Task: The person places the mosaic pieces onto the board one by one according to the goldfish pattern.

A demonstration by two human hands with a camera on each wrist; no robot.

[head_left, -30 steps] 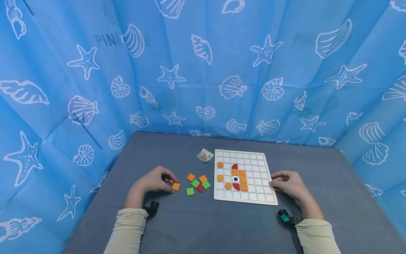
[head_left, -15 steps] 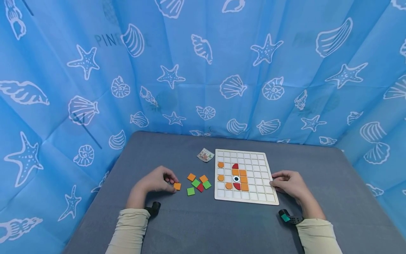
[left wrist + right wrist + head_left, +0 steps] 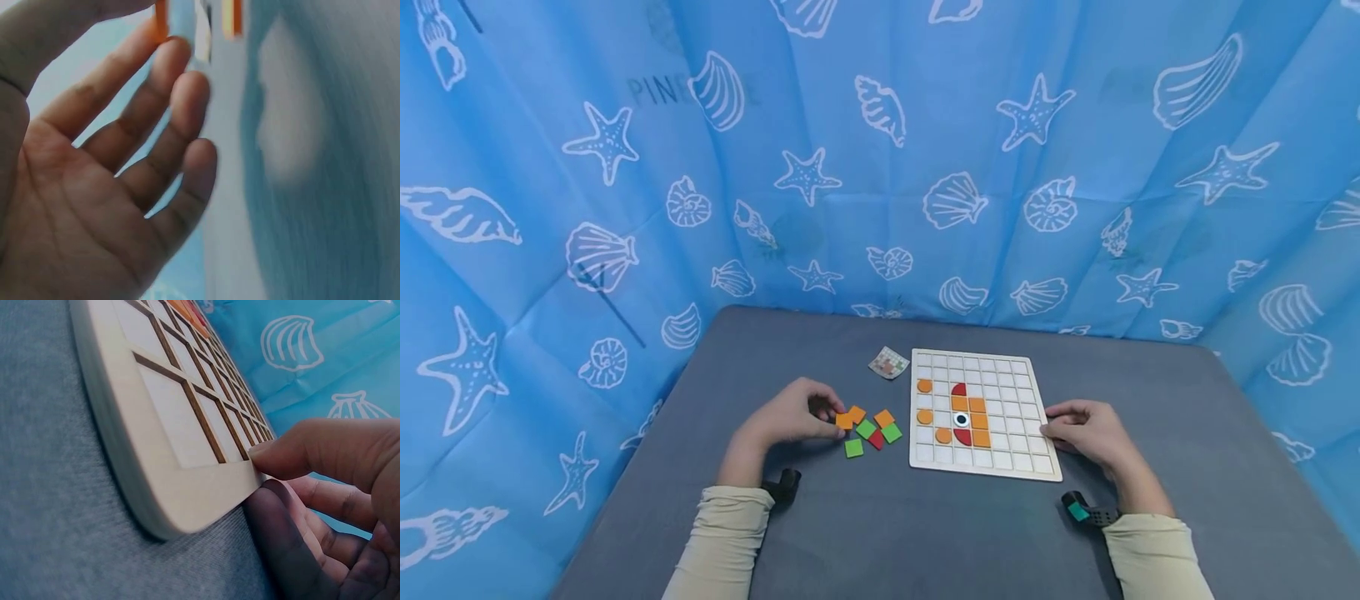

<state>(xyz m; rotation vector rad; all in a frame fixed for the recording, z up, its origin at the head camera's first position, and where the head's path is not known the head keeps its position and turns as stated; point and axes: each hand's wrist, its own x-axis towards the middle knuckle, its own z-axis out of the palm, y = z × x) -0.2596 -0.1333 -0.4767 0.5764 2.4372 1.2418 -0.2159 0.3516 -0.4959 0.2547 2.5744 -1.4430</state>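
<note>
Between thumb and index finger, my left hand pinches an orange square tile, seen edge-on as an orange strip in the left wrist view. It overlaps another orange tile in the head view. My right hand grips the right edge of a pale wooden grid board, thumb on top and fingers at the side and underneath. Orange squares, orange round pieces, red curved pieces and an eye piece lie in the board's cells.
Loose green tiles, a red tile and another orange tile lie left of the board. A small printed pattern card rests behind them. A blue shell-print curtain borders the grey table.
My left hand has moved right with the orange tile, up to the loose tiles. The right hand keeps its grip on the board's edge. The head view has shifted slightly.
</note>
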